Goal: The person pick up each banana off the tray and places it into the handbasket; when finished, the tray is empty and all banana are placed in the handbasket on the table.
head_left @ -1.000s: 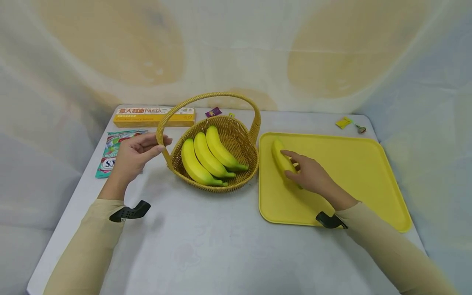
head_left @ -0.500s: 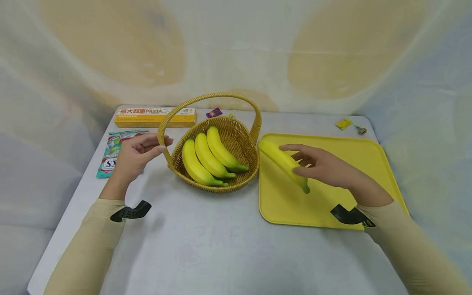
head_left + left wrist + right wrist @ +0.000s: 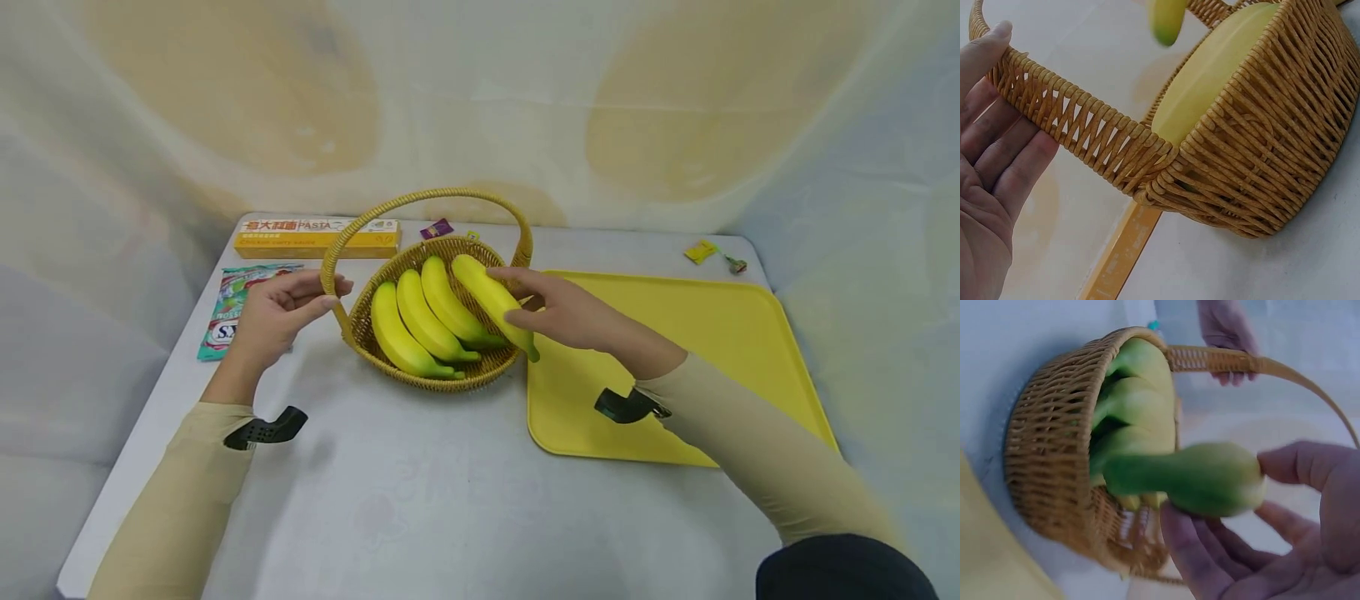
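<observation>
A wicker basket [image 3: 442, 386] with a tall arched handle [image 3: 431, 195] stands on the table, three yellow bananas [image 3: 400, 337] lying side by side in its left part. My left hand [image 3: 277, 312] holds the handle's left side, the thumb in front and the fingers [image 3: 1019, 165] behind it. Over the right part of the basket, my right hand [image 3: 570, 312] grips another banana [image 3: 491, 302] between thumb and fingers, its green stem end pointing toward me. In the right wrist view this banana [image 3: 1210, 478] appears raised above the basket rim.
A yellow tray [image 3: 675, 350] lies right of the basket. Behind and to the left are a pasta box [image 3: 315, 243] and a teal snack bag [image 3: 225, 312]. Small wrapped candies, one purple [image 3: 437, 228] and one yellow [image 3: 701, 251], lie near the back edge.
My right hand has lifted the banana off the yellow tray and carried it left over the basket. The left hand stays on the handle, and the basket has barely moved.
</observation>
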Available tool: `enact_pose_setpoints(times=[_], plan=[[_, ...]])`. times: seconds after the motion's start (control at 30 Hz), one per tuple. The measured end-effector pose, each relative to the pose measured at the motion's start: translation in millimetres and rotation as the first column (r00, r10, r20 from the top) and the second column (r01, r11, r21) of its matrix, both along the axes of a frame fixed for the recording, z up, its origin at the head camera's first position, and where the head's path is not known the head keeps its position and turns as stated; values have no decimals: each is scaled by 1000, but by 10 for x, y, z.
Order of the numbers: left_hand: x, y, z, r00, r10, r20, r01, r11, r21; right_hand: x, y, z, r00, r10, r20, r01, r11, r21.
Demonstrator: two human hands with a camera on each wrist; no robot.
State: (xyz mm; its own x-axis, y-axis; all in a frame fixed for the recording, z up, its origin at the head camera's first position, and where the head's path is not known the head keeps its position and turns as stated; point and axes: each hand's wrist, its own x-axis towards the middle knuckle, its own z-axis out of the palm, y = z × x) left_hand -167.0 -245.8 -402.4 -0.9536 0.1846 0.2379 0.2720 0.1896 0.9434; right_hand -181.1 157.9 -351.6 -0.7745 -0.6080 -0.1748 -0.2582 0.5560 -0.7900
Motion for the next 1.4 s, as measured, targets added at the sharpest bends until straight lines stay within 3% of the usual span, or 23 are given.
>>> enact_pose_setpoints(times=[0.27,0.67,0.87,1.13,1.23,1.4], plan=[[-14,14,-14,1000,-4,6,4,1000,4,-284,-409,-174,998,-56,-28,59,992,114],[-11,44,7,1000,9,8,-9,1000,-17,-480,-507,-365,998,-33,-45,43,968,249],[-16,45,-2,1000,-4,9,4,1000,14,-490,-520,-423,998,-10,-54,28,937,348],[-3,48,5,1000,10,12,-10,1000,-4,-461,-538,-385,996,2,-94,35,921,388],[-9,51,-3,1000,6,11,-6,1000,3,-416,-498,-345,993,8,-121,39,924,381],[-12,63,-1,1000,6,10,-6,1000,3,-273,-342,-332,981,17,-194,43,953,300]])
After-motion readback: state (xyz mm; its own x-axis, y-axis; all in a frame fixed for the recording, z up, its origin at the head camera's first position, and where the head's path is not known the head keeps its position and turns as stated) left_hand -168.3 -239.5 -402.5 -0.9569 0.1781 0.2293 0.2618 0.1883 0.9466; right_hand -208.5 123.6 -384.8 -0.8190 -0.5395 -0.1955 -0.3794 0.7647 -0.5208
